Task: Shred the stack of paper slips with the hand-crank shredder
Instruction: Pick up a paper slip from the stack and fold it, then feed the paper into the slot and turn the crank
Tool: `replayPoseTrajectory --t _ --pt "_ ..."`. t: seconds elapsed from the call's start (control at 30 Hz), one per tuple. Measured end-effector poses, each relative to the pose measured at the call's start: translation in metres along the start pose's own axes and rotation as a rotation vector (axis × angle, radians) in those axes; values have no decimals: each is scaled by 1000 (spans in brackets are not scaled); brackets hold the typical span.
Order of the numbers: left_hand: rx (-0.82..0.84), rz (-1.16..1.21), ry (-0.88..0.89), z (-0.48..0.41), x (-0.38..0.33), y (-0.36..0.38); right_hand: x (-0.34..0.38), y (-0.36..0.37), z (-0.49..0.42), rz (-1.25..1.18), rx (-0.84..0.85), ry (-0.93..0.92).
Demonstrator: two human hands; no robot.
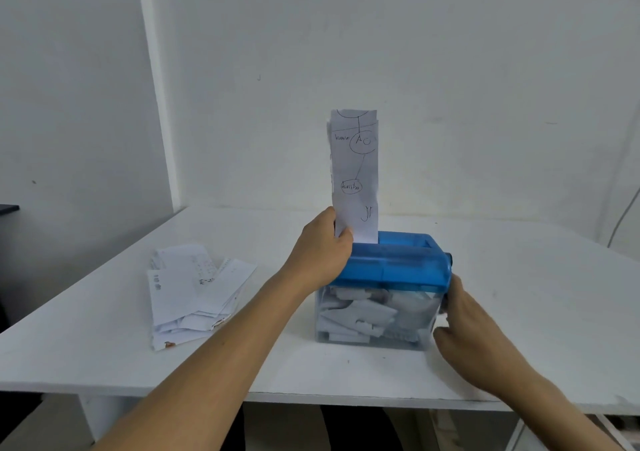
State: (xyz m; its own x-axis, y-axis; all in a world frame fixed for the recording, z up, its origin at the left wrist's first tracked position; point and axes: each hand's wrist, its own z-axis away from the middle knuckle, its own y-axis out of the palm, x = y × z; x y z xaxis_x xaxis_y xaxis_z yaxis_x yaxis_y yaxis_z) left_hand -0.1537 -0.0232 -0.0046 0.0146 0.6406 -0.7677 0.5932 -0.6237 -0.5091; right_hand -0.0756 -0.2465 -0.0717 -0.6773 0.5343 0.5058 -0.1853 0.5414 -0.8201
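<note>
Left hand [322, 253] pinching upright slip [355, 173] in shredder [394, 267] slot; right hand [474, 339] at shredder's right end, grip indiscernible.

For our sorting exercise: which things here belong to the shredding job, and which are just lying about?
Job: slip, shredder, stack, left hand, right hand.
Lying about: cable, black object at the left edge.
</note>
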Motion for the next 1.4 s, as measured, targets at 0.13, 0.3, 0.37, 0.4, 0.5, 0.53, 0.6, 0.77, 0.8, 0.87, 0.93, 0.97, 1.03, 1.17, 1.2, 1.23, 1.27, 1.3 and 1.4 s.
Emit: replayPoseTrajectory --t 0.13,0.3,0.37,0.4,0.5,0.53,0.6,0.77,0.8,0.87,0.93,0.97,1.03,1.17,1.2,1.23,1.27,1.3,1.4 --pt "-6 -7 4 1 -1 0 11 -8 2 239 -42 53" --pt "-23 -21 3 -1 1 2 33 -47 -8 467 69 153" --pt "-18 -19 -4 -1 1 2 45 -69 -17 472 219 184" --pt "-11 -17 -1 -1 1 2 51 -81 -23 463 302 210" --pt "10 -21 14 -1 -1 -1 73 -111 -38 359 478 307" --pt "8 -22 19 -2 -2 -3 79 -119 -41 327 469 314" --pt "8 -45 35 -5 -2 -8 81 -126 -47 295 404 278" --pt "82 -171 73 -7 -4 -7 58 -109 -39 382 320 117" --pt "80 -195 74 -7 -4 -5 52 -102 -35 383 289 87" --pt "69 -206 60 -7 -4 -3 44 -92 -27 391 182 41" --pt "60 -169 32 -7 -4 -3 41 -83 -22 407 112 29" --pt "58 -150 23 -7 -4 -4 40 -79 -19 408 98 33" --pt "61 -115 13 -4 -6 -3 37 -70 -15 429 84 32" --pt "57 -45 5 -1 -7 -2 44 -78 -18 476 84 51" --pt "52 -30 7 -2 -7 -3 49 -84 -22 488 98 51" --pt "51 -20 8 -2 -6 -3 53 -89 -26 506 120 45" --pt "56 -12 5 -2 -7 -3 56 -95 -31 522 146 41" --pt "58 -6 0 -1 -7 -3 60 -101 -36 520 172 42" --pt "47 11 -16 1 -5 -1 62 -119 -57 382 304 138"
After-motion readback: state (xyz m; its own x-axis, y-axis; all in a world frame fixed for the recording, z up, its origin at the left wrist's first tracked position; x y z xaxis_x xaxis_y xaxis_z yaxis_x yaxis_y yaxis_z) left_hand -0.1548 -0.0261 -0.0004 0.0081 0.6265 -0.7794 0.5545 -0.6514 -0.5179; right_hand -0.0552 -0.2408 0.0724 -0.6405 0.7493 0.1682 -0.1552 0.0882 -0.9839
